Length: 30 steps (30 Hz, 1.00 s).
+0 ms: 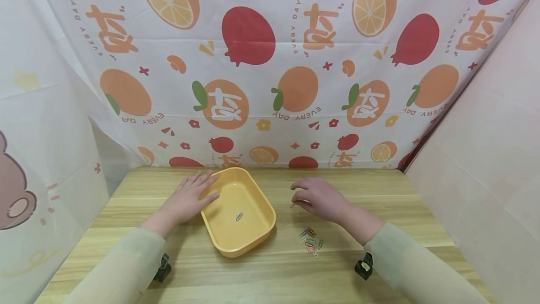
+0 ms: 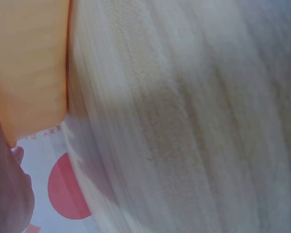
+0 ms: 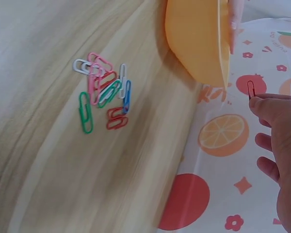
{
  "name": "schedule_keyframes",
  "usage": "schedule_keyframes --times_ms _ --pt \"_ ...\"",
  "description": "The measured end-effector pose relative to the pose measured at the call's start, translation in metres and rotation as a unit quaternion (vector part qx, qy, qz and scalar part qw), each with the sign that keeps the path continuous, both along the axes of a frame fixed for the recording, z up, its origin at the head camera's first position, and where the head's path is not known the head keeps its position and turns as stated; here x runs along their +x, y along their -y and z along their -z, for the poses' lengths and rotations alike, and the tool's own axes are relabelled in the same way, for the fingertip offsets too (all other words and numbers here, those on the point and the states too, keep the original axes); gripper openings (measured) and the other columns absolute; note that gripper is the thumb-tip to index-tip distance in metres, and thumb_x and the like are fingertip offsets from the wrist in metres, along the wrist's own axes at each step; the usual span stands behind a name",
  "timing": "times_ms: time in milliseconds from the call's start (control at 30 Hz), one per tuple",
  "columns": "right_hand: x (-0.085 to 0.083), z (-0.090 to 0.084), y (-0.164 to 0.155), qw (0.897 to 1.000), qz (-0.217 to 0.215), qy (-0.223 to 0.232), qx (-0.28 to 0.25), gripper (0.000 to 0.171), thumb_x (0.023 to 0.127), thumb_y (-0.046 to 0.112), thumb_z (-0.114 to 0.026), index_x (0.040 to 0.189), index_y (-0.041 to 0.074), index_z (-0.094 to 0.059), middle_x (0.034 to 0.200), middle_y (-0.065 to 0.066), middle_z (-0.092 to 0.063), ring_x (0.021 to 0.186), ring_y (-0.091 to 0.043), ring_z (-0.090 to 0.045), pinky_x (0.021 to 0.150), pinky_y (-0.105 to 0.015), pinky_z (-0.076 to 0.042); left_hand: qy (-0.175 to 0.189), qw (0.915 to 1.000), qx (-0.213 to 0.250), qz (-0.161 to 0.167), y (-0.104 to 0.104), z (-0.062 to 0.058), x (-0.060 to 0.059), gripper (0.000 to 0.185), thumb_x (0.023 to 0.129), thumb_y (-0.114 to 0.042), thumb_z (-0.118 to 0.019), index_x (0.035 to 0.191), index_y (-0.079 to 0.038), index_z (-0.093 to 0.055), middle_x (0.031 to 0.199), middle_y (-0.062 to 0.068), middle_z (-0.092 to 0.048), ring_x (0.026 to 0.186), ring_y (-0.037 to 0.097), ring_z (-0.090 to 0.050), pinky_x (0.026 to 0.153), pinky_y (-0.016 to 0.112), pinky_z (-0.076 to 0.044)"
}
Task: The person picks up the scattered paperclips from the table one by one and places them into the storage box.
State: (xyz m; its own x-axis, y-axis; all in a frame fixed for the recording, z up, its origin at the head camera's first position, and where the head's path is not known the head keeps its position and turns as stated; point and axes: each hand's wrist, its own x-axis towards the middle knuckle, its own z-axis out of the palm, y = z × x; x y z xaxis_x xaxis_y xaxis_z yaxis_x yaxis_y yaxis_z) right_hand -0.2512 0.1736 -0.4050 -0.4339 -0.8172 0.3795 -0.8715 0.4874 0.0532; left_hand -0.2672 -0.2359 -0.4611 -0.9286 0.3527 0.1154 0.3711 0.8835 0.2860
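One paper clip (image 1: 239, 216) lies alone on the floor of the yellow tray (image 1: 261, 210) in the head view; the tray sits tilted on the wooden table (image 1: 270, 276), near its back edge. The left hand (image 1: 187, 198) rests flat against the tray's left rim with fingers straight and slightly spread. The right hand (image 1: 318, 197) hovers just right of the tray, fingers curled, pinching a small clip (image 1: 293, 204) at its fingertips. A heap of coloured clips (image 1: 311, 241) lies on the table near the right wrist, with open wood in front of it.

From the left wrist, the view is blurred: the tray's outer wall (image 2: 29, 68) fills the upper left, beside bare table (image 2: 194, 126); how the fingers lie cannot be told here.

From the right wrist, a dark red clip (image 3: 251, 89) is pinched upright by the right hand (image 3: 281, 141), close to the tray's rim (image 3: 223, 43). The heap (image 3: 103, 90) shows pink, white, green, blue and red clips, overlapping, well apart from the tray.
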Motion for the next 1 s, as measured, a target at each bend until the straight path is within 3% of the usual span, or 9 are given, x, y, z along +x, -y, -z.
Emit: schedule_keyframes --times_ms 567,1000 --pt "-0.003 -0.015 0.025 1.000 0.001 0.013 0.016 0.011 0.087 0.021 -0.079 0.097 0.025 -0.079 0.117 0.001 -0.068 0.110 -0.019 -0.062 0.095 -0.041 -0.051 -0.009 1.0000 0.004 0.002 0.001 0.001 0.003 0.070 0.100 -0.061 -0.041 0.157 -0.021 -0.031 0.163 0.011 -0.022 0.148 0.044 -0.013 0.118 0.063 -0.002" --pt "-0.007 -0.024 0.047 0.999 -0.002 0.025 0.030 0.009 0.088 0.025 -0.077 0.097 0.027 -0.080 0.118 0.004 -0.069 0.111 -0.016 -0.061 0.095 -0.037 -0.049 -0.012 0.9999 0.004 0.004 0.000 0.001 0.002 0.067 0.101 -0.054 -0.046 0.156 -0.019 -0.033 0.163 0.011 -0.023 0.148 0.044 -0.014 0.118 0.063 -0.003"
